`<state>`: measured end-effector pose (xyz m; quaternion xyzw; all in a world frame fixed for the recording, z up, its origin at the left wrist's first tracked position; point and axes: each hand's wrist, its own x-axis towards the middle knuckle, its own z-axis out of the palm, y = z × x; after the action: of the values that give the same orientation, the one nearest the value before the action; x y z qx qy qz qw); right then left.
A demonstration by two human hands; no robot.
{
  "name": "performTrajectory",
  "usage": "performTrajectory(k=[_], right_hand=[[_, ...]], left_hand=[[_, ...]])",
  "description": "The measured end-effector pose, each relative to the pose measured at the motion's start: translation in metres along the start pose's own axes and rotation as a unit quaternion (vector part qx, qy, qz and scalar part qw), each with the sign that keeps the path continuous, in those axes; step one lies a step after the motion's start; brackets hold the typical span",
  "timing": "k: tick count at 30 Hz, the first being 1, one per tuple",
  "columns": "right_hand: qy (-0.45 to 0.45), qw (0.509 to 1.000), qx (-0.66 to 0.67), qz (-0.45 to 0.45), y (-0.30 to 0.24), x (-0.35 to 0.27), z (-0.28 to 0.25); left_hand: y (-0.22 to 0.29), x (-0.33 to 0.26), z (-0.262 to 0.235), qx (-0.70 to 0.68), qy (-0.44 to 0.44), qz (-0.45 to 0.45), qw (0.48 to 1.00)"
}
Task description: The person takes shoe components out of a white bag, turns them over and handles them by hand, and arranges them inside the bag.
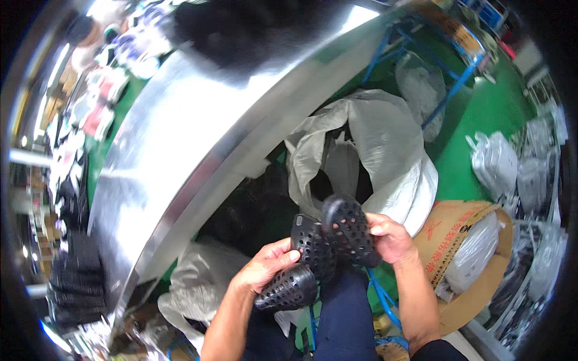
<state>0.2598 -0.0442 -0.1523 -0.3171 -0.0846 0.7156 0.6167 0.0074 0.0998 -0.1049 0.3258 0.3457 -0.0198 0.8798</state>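
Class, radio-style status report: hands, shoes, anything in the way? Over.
Left hand, right hand gripping black shoes. Open white sack beyond. Nothing visibly blocking hands.

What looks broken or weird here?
Nothing clearly stands out as broken. The black perforated clogs have many holes, but their regular pattern looks deliberate. The metal table seems bent, probably just by the fisheye lens.

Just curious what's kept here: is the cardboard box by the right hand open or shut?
Open: the cardboard box has its mouth uncovered, and a clear plastic bag shows inside.
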Motion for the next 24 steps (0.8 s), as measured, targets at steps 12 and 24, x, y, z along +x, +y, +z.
performTrajectory(k=[12, 24], right_hand=[[-0.221, 0.870, -0.328, 0.296, -0.079, -0.037, 0.126], [0.010, 0.931, -0.339, 0.138, 0.033, -0.048, 0.127]], left_hand=[[-0.037, -0.091, -0.014, 0.112, -0.108, -0.086, 0.984], [-0.075, -0.085, 0.006, -0.044, -0.127, -0.012, 0.991]])
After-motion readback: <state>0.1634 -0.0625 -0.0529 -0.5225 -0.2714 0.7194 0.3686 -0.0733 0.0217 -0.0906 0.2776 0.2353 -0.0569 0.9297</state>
